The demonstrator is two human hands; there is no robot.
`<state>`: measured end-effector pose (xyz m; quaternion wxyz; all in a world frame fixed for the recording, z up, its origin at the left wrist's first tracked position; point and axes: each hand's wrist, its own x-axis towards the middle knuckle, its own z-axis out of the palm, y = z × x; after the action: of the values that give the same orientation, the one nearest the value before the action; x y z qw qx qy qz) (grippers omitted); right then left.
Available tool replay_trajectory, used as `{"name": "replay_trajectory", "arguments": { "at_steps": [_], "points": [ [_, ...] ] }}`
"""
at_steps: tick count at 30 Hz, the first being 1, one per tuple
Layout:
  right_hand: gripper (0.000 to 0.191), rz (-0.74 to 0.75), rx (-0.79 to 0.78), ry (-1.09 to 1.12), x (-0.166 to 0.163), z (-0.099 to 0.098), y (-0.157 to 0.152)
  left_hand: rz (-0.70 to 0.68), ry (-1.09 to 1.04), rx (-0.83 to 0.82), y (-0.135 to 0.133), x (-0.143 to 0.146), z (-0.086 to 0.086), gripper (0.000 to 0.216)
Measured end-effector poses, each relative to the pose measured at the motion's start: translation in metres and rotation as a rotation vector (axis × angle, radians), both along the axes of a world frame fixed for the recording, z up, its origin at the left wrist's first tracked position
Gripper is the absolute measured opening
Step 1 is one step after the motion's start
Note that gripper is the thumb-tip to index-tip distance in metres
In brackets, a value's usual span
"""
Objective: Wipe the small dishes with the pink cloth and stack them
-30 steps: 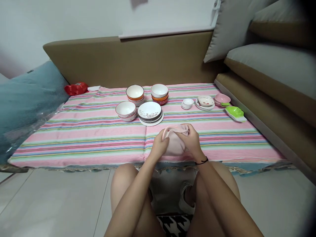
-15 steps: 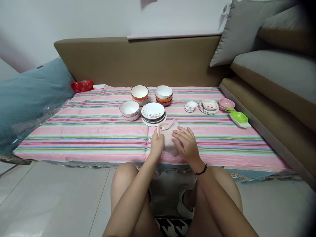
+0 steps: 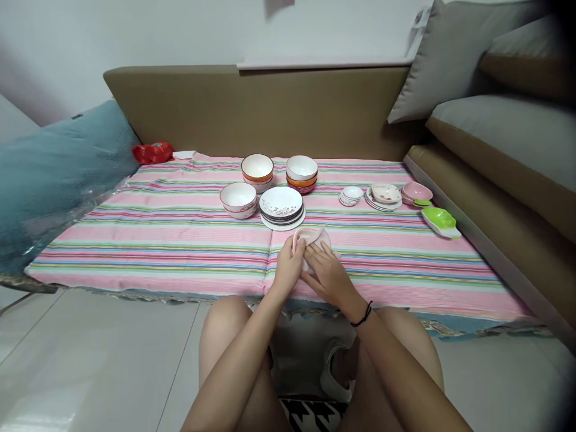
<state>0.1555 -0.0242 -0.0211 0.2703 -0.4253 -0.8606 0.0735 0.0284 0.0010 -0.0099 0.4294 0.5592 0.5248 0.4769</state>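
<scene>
Since the earlier frame my right hand (image 3: 327, 275) has slid left across the pink dish (image 3: 311, 237) and lies flat on it, unclenched. My left hand (image 3: 288, 270) grasps the dish's left rim, holding it over the striped cloth (image 3: 180, 252), just near of the plate stack (image 3: 282, 207).

Pink striped couch seat (image 3: 157, 240) bare either side of left hand (image 3: 288, 270), right hand (image 3: 328, 277) and pale pink dish (image 3: 311, 237), stack of white patterned plates (image 3: 282, 207) just beyond, blocking forward, white ceramic bowl (image 3: 238, 199) beside it, green leaf-shaped dish (image 3: 440, 221) far right
</scene>
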Motion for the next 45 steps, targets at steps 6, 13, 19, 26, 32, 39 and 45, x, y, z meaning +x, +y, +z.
{"name": "replay_trajectory", "arguments": {
  "at_steps": [6, 13, 19, 26, 32, 39, 45],
  "points": [
    [0.058, 0.091, -0.010, 0.078, -0.001, -0.005, 0.001, 0.000, -0.022, 0.005, -0.002, 0.003, 0.004, 0.033],
    [0.045, 0.114, -0.025, 0.124, -0.002, 0.001, -0.001, 0.069, -0.054, -0.053, 0.000, 0.002, 0.003, 0.032],
    [0.038, 0.137, -0.082, 0.206, -0.005, 0.005, -0.004, 0.147, -0.089, -0.018, 0.004, -0.002, 0.001, 0.032],
    [0.054, 0.117, -0.049, 0.097, -0.002, -0.002, -0.001, 0.033, -0.209, -0.045, 0.005, 0.000, -0.006, 0.036],
    [0.052, 0.020, -0.037, 0.004, 0.001, -0.001, 0.000, -0.028, -0.273, -0.035, 0.003, 0.004, -0.004, 0.030],
    [0.047, -0.146, 0.057, -0.131, 0.005, -0.004, 0.006, 0.058, -0.296, 0.002, 0.005, 0.004, -0.001, 0.030],
    [0.046, -0.179, 0.091, -0.144, 0.005, -0.002, 0.009, 0.119, -0.294, 0.029, 0.004, 0.002, 0.000, 0.028]
  ]
}}
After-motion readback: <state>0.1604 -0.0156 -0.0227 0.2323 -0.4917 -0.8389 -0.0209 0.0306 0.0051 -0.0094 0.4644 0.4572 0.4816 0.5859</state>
